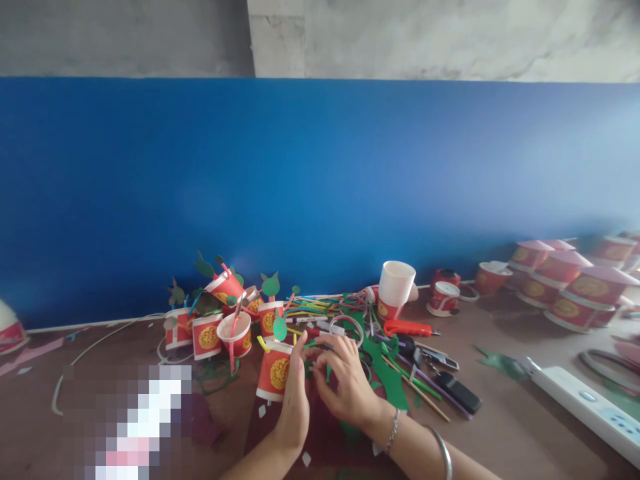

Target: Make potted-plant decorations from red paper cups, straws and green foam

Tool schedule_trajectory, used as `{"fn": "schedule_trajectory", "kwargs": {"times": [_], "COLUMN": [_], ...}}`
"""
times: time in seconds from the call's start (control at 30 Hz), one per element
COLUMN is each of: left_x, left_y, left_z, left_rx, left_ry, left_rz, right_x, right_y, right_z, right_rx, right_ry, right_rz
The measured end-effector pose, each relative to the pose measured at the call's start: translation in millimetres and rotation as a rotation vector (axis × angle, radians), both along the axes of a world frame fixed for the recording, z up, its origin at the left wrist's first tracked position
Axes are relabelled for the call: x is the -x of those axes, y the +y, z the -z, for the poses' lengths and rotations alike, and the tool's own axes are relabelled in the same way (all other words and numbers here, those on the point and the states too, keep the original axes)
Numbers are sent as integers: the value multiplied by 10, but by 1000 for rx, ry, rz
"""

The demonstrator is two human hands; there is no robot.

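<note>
Blue panel point(320, 187) below grey wall point(425, 40); 1 white power strip point(586, 405) at right.

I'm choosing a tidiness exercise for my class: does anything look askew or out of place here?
Yes: at left, a red cup tilts noticeably, while nearby cups stand roughly upright. White scraps also lie loose near the left hand.

Lighting: soft, strongest towards 3 o'clock. Glare: pale wash on blue panel point(320, 180), between 2 and 3 o'clock. Dimness: grey wall point(125, 40), 10 o'clock. Blur: pink-topped cups point(587, 293), 3 o'clock. Hands point(347, 383): slightly soft, 6 o'clock. Pixelation: coarse block, 8 o'clock.
</note>
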State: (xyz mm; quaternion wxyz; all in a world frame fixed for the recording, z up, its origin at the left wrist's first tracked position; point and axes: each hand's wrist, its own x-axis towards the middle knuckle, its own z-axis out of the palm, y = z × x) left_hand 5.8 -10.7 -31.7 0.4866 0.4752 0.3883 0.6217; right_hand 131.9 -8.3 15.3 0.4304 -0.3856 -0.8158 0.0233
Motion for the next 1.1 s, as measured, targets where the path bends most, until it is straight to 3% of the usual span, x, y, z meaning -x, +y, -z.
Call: {"fn": "schedule_trajectory", "kwargs": {"times": [0.4, 0.7, 1.1], "left_x": [15, 2, -1], "left_y": [21, -16, -48], "left_z": [67, -18, -21], "left_rx": [-12, 11, 1], "left_ry": [8, 56, 55], "left_rz": [13, 32, 41], "right_x": [14, 24, 44], "right_y": [8, 35, 43], "right_z": [-12, 8, 28], "right_rx": [50, 121, 114], "right_ry": [47, 124, 136], "right_rz": [-71, -127, -51]}}
